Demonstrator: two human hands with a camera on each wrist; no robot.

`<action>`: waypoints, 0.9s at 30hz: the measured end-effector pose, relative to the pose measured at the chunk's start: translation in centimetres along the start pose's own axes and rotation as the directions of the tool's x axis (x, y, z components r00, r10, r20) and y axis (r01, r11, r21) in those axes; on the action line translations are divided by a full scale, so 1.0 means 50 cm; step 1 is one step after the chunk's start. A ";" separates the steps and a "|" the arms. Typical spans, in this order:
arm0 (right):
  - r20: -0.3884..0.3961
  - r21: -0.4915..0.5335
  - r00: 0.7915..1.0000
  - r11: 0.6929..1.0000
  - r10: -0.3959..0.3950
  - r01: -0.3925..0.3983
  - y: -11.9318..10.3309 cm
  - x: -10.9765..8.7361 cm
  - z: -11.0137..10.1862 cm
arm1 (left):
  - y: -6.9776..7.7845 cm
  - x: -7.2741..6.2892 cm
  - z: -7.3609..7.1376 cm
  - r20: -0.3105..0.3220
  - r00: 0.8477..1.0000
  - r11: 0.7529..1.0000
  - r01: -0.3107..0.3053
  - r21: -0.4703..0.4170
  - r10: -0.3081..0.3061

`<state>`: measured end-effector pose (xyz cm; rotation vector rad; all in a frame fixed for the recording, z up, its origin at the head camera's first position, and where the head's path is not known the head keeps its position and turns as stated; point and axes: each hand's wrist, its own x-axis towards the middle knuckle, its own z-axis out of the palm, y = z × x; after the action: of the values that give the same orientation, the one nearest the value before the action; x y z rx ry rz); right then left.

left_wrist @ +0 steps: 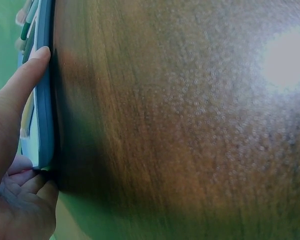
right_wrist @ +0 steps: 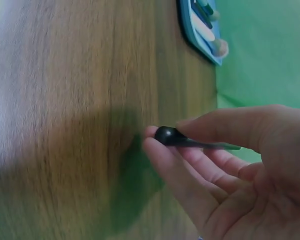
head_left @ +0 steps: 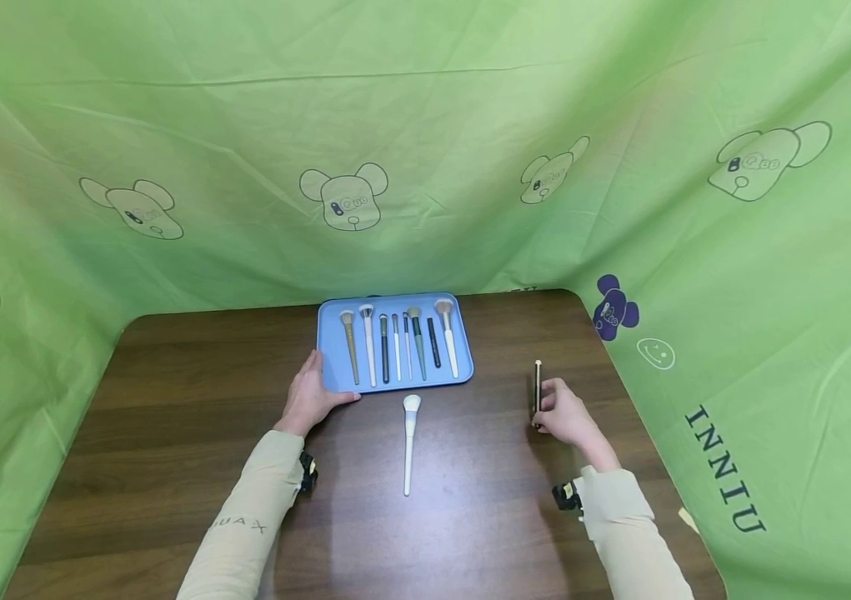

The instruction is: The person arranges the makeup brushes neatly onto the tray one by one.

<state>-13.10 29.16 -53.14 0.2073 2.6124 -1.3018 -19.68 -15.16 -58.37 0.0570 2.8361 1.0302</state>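
Note:
My left hand (head_left: 310, 398) holds the near-left corner of a blue tray (head_left: 333, 354), thumb along its front edge and fingers at its left side; the left wrist view shows the thumb (left_wrist: 32, 70) against the tray's wall. Several makeup brushes (head_left: 384, 350) lie side by side in the tray, heads away from me. To the tray's right, my right hand (head_left: 566, 414) pinches a slim dark makeup brush (head_left: 538, 392) between thumb and fingers, its light tip pointing away. The brush's rounded black end (right_wrist: 166, 135) shows in the right wrist view.
A white makeup brush (head_left: 409, 446) lies on the brown wooden table (head_left: 170, 433) just in front of the tray. Green cloth (head_left: 425, 167) printed with bear heads hangs behind the table and along both sides.

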 end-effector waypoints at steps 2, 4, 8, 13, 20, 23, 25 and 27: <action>-0.019 -0.007 1.000 1.000 -0.012 0.012 -0.004 0.003 0.005 | -0.002 0.000 0.000 0.000 1.000 1.000 0.000 -0.003 0.000; -0.034 -0.009 0.999 1.000 -0.027 0.027 -0.007 0.005 0.010 | -0.003 0.000 0.000 -0.001 1.000 1.000 0.002 -0.005 -0.002; -0.054 -0.006 0.998 0.999 -0.043 0.042 -0.016 0.007 0.020 | -0.002 0.001 -0.001 0.002 1.000 1.000 0.000 -0.009 0.000; -0.060 0.016 0.997 0.999 -0.047 0.048 -0.023 0.006 0.034 | 0.000 -0.002 -0.002 0.010 1.000 1.000 0.004 -0.016 -0.004; -0.096 0.050 0.994 0.997 -0.058 0.063 -0.032 0.009 0.056 | 0.002 -0.002 -0.003 0.006 1.000 1.000 -0.001 -0.005 0.001; -0.097 0.030 0.994 0.998 -0.052 0.056 -0.037 0.012 0.068 | 0.001 -0.001 -0.002 0.006 1.000 1.000 0.000 -0.005 0.000; -0.098 0.010 0.994 0.999 -0.048 0.049 -0.043 0.014 0.077 | 0.001 -0.001 -0.002 0.006 1.000 1.000 0.000 -0.004 0.000; -0.102 -0.006 0.994 0.999 -0.039 0.039 -0.048 0.016 0.087 | 0.001 -0.001 -0.002 0.005 1.000 1.000 0.001 -0.004 -0.001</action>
<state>-13.82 24.27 -54.04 0.2292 2.7172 -1.3319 -19.65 -15.17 -58.27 0.0583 2.8292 1.0338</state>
